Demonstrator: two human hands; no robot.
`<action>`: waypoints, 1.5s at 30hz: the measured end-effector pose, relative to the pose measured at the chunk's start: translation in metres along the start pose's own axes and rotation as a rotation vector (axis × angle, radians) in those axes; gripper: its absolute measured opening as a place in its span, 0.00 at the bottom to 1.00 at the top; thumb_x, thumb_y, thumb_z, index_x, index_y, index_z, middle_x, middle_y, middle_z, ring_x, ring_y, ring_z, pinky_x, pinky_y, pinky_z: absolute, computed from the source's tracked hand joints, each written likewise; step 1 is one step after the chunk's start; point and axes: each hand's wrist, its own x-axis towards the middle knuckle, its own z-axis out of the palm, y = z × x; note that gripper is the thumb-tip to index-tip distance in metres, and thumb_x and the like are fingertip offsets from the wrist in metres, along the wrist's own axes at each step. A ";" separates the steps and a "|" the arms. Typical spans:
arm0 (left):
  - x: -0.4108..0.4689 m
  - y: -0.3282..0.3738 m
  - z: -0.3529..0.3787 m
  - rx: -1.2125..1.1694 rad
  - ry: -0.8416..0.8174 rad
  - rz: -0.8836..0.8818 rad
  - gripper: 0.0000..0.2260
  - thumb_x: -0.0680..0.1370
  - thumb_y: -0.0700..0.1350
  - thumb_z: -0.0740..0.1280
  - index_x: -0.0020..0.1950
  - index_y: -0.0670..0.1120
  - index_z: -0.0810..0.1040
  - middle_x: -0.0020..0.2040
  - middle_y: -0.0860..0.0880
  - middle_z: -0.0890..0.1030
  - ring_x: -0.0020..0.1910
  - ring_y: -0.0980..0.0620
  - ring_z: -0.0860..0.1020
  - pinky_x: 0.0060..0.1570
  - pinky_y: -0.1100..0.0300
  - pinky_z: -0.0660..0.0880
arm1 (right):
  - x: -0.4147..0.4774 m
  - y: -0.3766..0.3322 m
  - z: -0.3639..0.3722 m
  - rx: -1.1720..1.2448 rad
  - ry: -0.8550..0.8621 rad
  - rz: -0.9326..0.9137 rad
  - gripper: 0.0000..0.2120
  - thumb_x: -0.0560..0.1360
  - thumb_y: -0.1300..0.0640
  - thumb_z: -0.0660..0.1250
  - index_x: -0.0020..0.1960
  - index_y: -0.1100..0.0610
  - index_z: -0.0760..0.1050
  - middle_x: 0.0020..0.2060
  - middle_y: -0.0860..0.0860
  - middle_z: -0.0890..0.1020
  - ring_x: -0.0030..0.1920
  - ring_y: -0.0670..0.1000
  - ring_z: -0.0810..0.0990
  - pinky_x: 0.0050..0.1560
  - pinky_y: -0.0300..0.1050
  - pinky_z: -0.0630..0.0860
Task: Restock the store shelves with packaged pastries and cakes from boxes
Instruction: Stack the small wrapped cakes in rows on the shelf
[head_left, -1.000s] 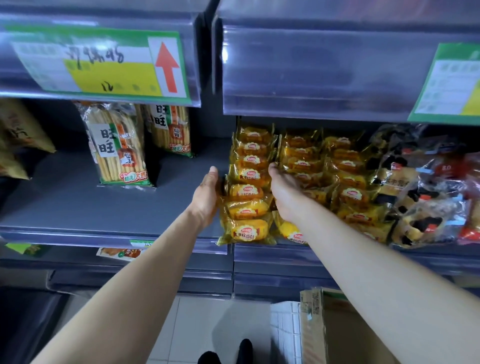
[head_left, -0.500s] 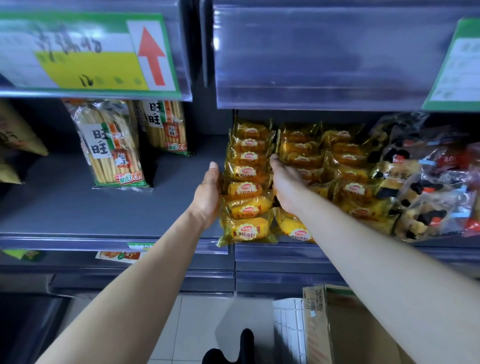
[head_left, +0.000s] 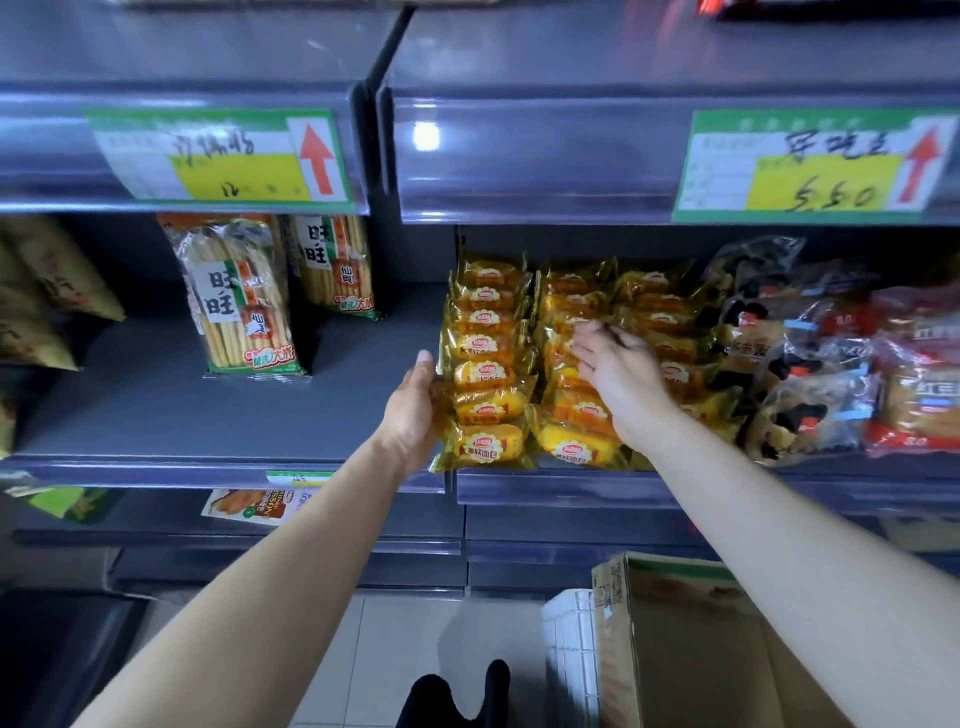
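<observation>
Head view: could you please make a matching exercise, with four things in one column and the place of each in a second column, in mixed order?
Things
1. left hand
2. right hand
3. cardboard box
4. rice cracker bag

Places
A. at the lower right of the view
B. against the left side of the leftmost pastry row
C. standing on the left shelf
D. over the second pastry row

Pairs: 1-B, 2-D, 3-A, 4-C
</observation>
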 end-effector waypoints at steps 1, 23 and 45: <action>-0.004 0.003 0.005 -0.005 0.016 0.019 0.26 0.81 0.59 0.53 0.71 0.42 0.64 0.65 0.42 0.76 0.58 0.45 0.78 0.48 0.51 0.77 | -0.002 0.001 -0.006 -0.005 0.014 -0.003 0.12 0.79 0.47 0.59 0.56 0.51 0.75 0.52 0.51 0.80 0.59 0.54 0.78 0.62 0.53 0.74; -0.022 0.003 0.047 1.336 -0.042 0.657 0.13 0.78 0.33 0.61 0.57 0.45 0.80 0.62 0.48 0.76 0.59 0.48 0.75 0.59 0.64 0.70 | -0.046 0.015 -0.049 -0.300 0.023 -0.012 0.16 0.80 0.58 0.60 0.67 0.57 0.72 0.66 0.51 0.74 0.65 0.51 0.72 0.55 0.38 0.67; -0.034 -0.011 0.090 1.849 -0.135 0.689 0.24 0.74 0.54 0.68 0.67 0.49 0.69 0.67 0.47 0.68 0.69 0.44 0.59 0.74 0.48 0.45 | -0.032 0.027 -0.050 -0.737 0.074 0.083 0.29 0.78 0.64 0.59 0.76 0.54 0.54 0.73 0.55 0.64 0.69 0.57 0.68 0.52 0.44 0.72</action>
